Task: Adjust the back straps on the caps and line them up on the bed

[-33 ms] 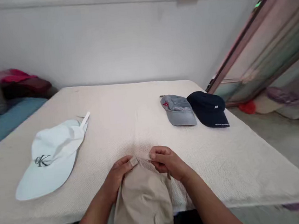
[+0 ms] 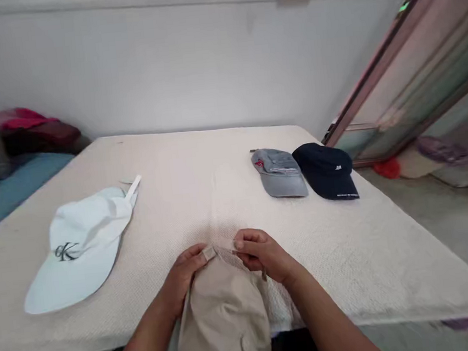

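A beige baseball cap (image 2: 225,314) lies at the near edge of the table, its back opening turned away from me and its lower part cut off by the frame. My left hand (image 2: 183,277) is closed on the cap's back edge, thumb on top beside a small fabric tab. Across the opening, my right hand (image 2: 258,253) pinches a thin pale strap (image 2: 226,246) that runs toward the left thumb. Whether the strap is fastened at the tab is too blurred to tell.
On the white-covered table (image 2: 184,175), a white cap (image 2: 83,239) with black lettering lies at left. A grey cap (image 2: 281,173) and a navy cap (image 2: 324,169) sit side by side at right. Cushions and cloths (image 2: 27,134) are piled beyond the left edge; a wall (image 2: 145,68) stands behind.
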Demonstrator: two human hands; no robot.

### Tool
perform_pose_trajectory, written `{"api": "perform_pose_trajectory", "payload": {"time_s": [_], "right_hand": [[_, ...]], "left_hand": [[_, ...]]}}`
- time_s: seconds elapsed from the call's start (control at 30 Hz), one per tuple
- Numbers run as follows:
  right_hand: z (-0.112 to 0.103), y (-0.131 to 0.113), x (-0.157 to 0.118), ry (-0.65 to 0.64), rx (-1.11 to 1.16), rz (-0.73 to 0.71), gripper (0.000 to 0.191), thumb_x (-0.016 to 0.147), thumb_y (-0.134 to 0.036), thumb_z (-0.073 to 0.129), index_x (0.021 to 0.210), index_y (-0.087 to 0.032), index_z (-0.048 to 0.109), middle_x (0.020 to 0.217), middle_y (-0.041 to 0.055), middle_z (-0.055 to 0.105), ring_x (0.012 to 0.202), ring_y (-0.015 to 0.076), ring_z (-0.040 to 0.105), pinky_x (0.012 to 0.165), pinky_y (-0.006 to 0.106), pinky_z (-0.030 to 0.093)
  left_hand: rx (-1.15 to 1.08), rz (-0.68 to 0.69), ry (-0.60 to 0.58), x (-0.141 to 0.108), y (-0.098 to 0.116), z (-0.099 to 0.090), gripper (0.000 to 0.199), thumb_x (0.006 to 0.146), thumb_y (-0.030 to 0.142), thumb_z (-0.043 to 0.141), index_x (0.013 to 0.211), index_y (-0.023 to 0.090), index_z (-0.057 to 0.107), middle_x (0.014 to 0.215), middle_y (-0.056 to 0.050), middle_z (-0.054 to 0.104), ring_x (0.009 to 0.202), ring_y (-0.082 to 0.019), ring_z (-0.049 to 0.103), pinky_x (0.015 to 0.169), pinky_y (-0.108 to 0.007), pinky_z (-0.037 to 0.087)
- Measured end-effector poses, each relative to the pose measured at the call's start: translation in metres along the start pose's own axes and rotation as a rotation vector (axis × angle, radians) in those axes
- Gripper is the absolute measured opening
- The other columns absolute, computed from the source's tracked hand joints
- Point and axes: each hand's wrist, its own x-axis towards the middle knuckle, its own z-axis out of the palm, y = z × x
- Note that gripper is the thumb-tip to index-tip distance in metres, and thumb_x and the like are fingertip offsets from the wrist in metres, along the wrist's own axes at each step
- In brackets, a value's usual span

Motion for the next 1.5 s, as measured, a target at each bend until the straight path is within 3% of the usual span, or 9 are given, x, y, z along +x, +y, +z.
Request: {"api": "perform_pose_trajectory", "payload": {"time_s": [0.17,0.43,0.7,0.9,1.23,1.5], "right_hand": [[0.0006,0.0025,0.0011,-0.004,-0.013,0.042,0.027,0.076,-0.034,0.068,0.065,-0.016,0.051,0.053,-0.0063,0.042,0.043,0.0031,0.026,0.041,0.02,0.013],[0.0026,0.0075,0.0051,-0.032,-0.012,0.04,0.028,0.074,-0.037,0.07,0.066,-0.015,0.053,0.053,-0.0067,0.04,0.042,0.0029,0.026,0.039,0.02,0.013],[0.0032,0.0065,0.0045,-0.021,0.048,0.004,0.029,0.075,-0.036,0.069,0.066,-0.015,0.051,0.054,-0.0062,0.044,0.04,0.0019,0.024,0.039,0.019,0.012],[0.0021,0.0093,0.0062,-0.055,-0.032,0.063,0.028,0.074,-0.037,0.07,0.067,-0.015,0.054,0.054,-0.0066,0.041,0.043,0.0029,0.028,0.039,0.019,0.014],[0.0001,0.0084,0.0041,-0.083,0.014,0.017,0.026,0.077,-0.035,0.068,0.068,-0.015,0.054,0.052,-0.0076,0.04,0.041,0.0023,0.024,0.039,0.019,0.013],[0.0009,0.0072,0.005,-0.056,-0.185,0.078,0.029,0.076,-0.042,0.068,0.071,-0.016,0.056,0.054,-0.0065,0.041,0.045,0.0041,0.03,0.04,0.018,0.02]], "left_hand": [[-0.013,0.046,-0.068,0.0006,0.0016,0.0049,0.017,0.067,0.024,0.075,0.078,0.015,0.067,0.067,-0.001,0.066,0.061,-0.012,0.058,0.061,-0.022,0.044],[-0.092,0.035,-0.076,0.0,0.0013,0.0041,0.021,0.063,0.024,0.08,0.078,0.016,0.069,0.069,-0.002,0.07,0.061,-0.013,0.062,0.062,-0.023,0.047],[-0.111,0.026,-0.128,0.0002,-0.0008,0.0042,0.012,0.072,0.021,0.075,0.08,0.015,0.069,0.074,-0.004,0.072,0.066,-0.013,0.064,0.067,-0.024,0.048],[-0.105,0.012,-0.048,-0.0002,-0.002,0.0024,0.018,0.064,0.022,0.08,0.078,0.017,0.07,0.07,-0.002,0.072,0.061,-0.013,0.063,0.063,-0.022,0.049],[-0.112,0.01,-0.005,-0.0003,-0.0017,0.0041,0.023,0.061,0.024,0.083,0.078,0.017,0.07,0.072,-0.003,0.073,0.063,-0.014,0.064,0.065,-0.024,0.051],[-0.084,-0.003,0.009,-0.0019,-0.0004,0.0035,0.029,0.054,0.028,0.087,0.074,0.016,0.069,0.067,-0.002,0.071,0.061,-0.012,0.062,0.061,-0.021,0.048]]}}
